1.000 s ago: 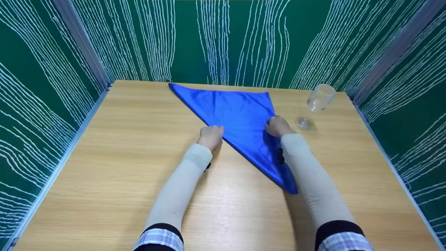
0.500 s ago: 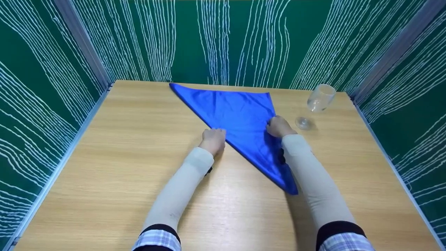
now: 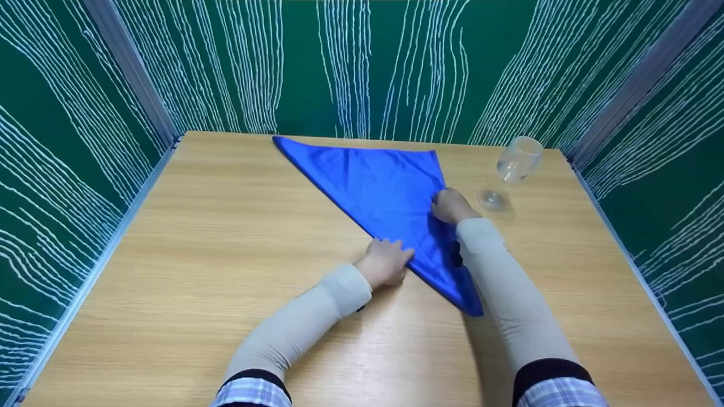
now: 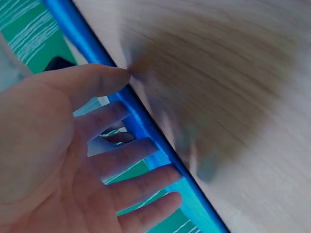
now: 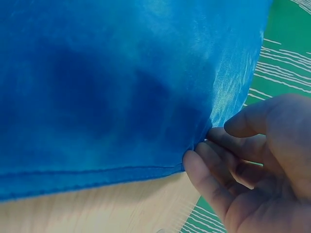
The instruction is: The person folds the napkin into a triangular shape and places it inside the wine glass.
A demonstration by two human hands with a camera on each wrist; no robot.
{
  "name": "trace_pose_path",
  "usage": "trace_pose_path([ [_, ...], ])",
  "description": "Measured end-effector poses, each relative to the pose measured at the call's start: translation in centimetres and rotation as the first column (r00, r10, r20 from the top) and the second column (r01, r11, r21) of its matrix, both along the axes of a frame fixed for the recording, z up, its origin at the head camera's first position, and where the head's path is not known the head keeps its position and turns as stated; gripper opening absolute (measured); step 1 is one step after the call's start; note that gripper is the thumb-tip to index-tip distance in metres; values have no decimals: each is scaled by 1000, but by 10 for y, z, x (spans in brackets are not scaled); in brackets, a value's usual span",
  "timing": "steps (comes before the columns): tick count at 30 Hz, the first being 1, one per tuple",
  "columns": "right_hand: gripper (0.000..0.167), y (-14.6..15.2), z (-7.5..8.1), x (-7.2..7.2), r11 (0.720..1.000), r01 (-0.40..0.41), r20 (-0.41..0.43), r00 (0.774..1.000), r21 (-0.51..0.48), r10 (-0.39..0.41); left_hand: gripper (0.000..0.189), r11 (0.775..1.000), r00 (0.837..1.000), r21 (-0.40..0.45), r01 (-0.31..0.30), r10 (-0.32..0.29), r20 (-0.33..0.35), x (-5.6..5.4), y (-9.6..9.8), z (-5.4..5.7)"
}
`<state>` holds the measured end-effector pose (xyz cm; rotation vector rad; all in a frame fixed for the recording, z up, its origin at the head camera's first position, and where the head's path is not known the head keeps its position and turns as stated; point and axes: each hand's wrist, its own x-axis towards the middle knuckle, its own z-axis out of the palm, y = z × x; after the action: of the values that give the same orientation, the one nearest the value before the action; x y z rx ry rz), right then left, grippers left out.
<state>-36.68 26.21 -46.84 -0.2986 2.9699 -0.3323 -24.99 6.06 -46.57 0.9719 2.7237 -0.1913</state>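
A shiny blue cloth (image 3: 384, 186) lies folded into a triangle, its long folded edge running diagonally from back left to front right. My left hand (image 3: 386, 261) is at that long edge, towards its front part. In the left wrist view its fingers (image 4: 146, 187) are spread and fairly straight, with the fingertips and thumb right along the fold. Farther to the right, my right hand (image 3: 452, 206) pinches the cloth's right-hand edge. The right wrist view shows the stitched hem (image 5: 97, 178) of the cloth leading to those fingertips (image 5: 194, 162).
A clear stemmed glass (image 3: 517, 161) stands upright on the wooden table (image 3: 237, 226) at the back right, close to my right hand. Green panels (image 3: 305, 68) with white wavy lines enclose the table at the back and both sides.
My left hand has slid along the folded edge, forward and to the right, and its fingers have spread. My right hand and the cloth stay where they were.
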Motion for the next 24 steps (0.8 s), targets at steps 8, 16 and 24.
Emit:
trace_pose_path([
  [8,27,0,1,4,1000,-11,15,1000,20,10,55,1000,1000,-7,-17,17,17,-2,-8,4],
  [16,23,5,7,14,1000,2,108,994,13,-4,50,999,1000,52,12,-13,15,-6,-22,3],
  [24,30,4,4,22,997,-50,76,996,50,47,38,996,998,84,-30,26,54,-12,-31,5],
])
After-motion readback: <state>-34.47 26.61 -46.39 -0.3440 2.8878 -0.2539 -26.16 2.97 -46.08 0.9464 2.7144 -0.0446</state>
